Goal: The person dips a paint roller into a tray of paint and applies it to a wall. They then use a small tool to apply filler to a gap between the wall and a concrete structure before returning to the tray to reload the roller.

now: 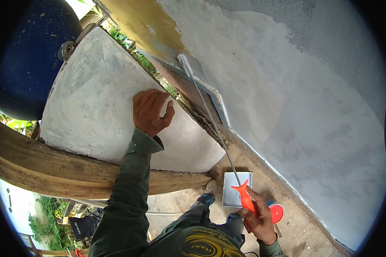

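Observation:
My right hand (260,218) is wrapped round the orange handle of a long paint roller (245,198). Its thin metal rod runs up and left to a small white roller head (185,65), which is against the lower edge of the wall (261,85). That wall carries pale grey paint, with a yellow-brown patch near the top. On the light grey slab (94,94) rests my left hand (151,112), close to its edge. Its fingers are bent, the thumb stands apart, and nothing is held. A paint tray (238,201) lies on the ground by my feet.
Beside the tray is a round container with red on top (277,212). A curved wooden beam (68,171) runs along the slab's near side. At upper left stands a dark blue tank (34,55). A narrow gap with plants (146,63) separates slab and wall.

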`<state>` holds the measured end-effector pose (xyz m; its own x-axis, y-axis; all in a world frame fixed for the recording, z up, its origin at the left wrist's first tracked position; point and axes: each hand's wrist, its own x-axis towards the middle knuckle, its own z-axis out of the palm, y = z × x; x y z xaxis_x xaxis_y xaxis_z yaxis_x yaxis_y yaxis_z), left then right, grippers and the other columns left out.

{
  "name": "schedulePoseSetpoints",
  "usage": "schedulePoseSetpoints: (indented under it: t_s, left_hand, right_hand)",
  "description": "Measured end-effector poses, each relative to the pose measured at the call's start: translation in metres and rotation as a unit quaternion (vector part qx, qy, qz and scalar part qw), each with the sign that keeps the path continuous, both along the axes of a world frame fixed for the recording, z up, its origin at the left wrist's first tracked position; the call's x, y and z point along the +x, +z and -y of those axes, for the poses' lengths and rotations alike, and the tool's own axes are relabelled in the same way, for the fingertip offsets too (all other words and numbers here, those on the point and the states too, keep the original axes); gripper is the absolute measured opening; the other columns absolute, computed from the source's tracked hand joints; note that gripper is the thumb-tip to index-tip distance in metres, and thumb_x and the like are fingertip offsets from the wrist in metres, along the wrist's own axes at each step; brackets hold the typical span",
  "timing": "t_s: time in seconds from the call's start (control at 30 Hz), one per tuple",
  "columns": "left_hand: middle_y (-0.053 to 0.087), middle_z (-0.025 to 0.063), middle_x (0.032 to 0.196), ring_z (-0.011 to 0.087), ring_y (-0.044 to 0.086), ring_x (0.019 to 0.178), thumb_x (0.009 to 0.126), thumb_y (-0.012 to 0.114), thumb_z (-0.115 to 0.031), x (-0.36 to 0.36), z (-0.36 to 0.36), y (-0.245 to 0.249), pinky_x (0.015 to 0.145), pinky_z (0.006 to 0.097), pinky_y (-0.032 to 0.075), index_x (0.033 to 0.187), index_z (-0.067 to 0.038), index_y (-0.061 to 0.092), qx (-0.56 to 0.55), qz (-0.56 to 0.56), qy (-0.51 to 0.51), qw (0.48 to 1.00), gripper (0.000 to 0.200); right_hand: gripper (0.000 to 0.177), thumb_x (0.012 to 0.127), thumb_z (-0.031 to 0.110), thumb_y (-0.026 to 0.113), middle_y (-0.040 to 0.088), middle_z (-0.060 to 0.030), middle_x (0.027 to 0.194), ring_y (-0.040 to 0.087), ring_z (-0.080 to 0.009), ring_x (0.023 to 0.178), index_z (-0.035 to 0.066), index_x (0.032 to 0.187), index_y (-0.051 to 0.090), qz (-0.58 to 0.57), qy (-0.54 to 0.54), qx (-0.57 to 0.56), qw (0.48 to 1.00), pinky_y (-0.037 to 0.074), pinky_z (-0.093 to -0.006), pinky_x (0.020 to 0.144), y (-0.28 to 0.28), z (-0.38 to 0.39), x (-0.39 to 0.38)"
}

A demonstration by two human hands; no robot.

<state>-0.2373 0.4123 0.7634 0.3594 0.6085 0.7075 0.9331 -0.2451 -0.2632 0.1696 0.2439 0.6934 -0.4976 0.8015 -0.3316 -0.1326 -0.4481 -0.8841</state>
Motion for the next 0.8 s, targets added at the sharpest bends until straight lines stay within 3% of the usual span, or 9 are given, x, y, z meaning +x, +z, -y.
schedulePoseSetpoints:
  t_s: [0.07,0.13,0.27,0.47,0.53,0.63,0.8]
  left_hand:
    - [0.073,0.0051,0.097,0.0238,0.066,0.101,0.081,0.075,-0.014,0.000,0.001,0.000,0.096,0.0405,0.044,0.103,-0.009,0.073,-0.003,0.007,-0.006,1.000,0.023]
    - [0.072,0.0039,0.093,0.0232,0.067,0.101,0.081,0.075,-0.013,-0.001,0.001,0.001,0.096,0.0403,0.043,0.104,-0.009,0.074,0.001,0.010,-0.005,1.000,0.023]
    - [0.071,0.0028,0.088,0.0229,0.067,0.100,0.081,0.075,-0.012,0.002,0.000,0.000,0.096,0.0403,0.042,0.104,-0.009,0.075,0.004,0.012,-0.007,1.000,0.023]
    - [0.071,0.0029,0.087,0.0229,0.067,0.099,0.082,0.075,-0.012,0.001,0.000,0.000,0.096,0.0404,0.041,0.104,-0.009,0.075,-0.001,0.003,-0.003,1.000,0.023]
    - [0.071,0.0028,0.087,0.0228,0.067,0.099,0.082,0.075,-0.013,0.002,-0.001,0.000,0.096,0.0404,0.041,0.104,-0.009,0.075,-0.002,0.004,-0.002,1.000,0.022]
    - [0.071,0.0027,0.087,0.0227,0.067,0.099,0.082,0.075,-0.013,0.002,0.000,0.000,0.096,0.0402,0.041,0.103,-0.009,0.075,-0.005,0.003,0.003,1.000,0.022]
    - [0.072,0.0028,0.087,0.0221,0.068,0.099,0.081,0.075,-0.013,0.001,-0.001,0.000,0.096,0.0399,0.041,0.103,-0.009,0.076,-0.005,0.000,0.008,1.000,0.022]
  right_hand:
    - [0.057,0.104,0.007,0.061,0.057,-0.0008,0.082,0.049,-0.0050,0.053,0.009,0.158,0.040,0.013,-0.002,0.003,1.000,0.040,-0.0227,0.047,0.002,0.006,0.009]
    - [0.060,0.105,0.016,0.062,0.058,-0.0039,0.080,0.047,-0.0072,0.049,0.012,0.159,0.037,-0.014,-0.011,-0.023,1.000,0.040,-0.0237,0.043,0.007,0.010,0.016]
    - [0.058,0.104,0.007,0.061,0.057,-0.0007,0.082,0.049,-0.0049,0.052,0.009,0.158,0.040,0.005,0.000,-0.007,1.000,0.040,-0.0228,0.047,0.004,-0.005,0.007]
    - [0.058,0.104,0.008,0.061,0.057,0.0005,0.083,0.048,-0.0041,0.052,0.012,0.158,0.040,-0.018,0.021,0.020,0.999,0.040,-0.0236,0.046,-0.014,-0.053,-0.044]
    - [0.057,0.105,0.008,0.059,0.057,0.0007,0.084,0.048,-0.0041,0.052,0.014,0.158,0.041,-0.019,0.026,0.018,0.999,0.041,-0.0238,0.047,-0.013,-0.071,-0.061]
    - [0.058,0.104,0.010,0.061,0.057,0.0007,0.089,0.047,-0.0041,0.062,0.016,0.159,0.042,-0.032,0.027,0.099,0.994,0.043,-0.0221,0.058,-0.036,-0.097,-0.093]
    - [0.058,0.104,0.012,0.063,0.057,0.0005,0.089,0.046,-0.0040,0.064,0.013,0.158,0.043,-0.047,0.015,0.106,0.993,0.042,-0.0220,0.059,-0.044,-0.107,-0.113]
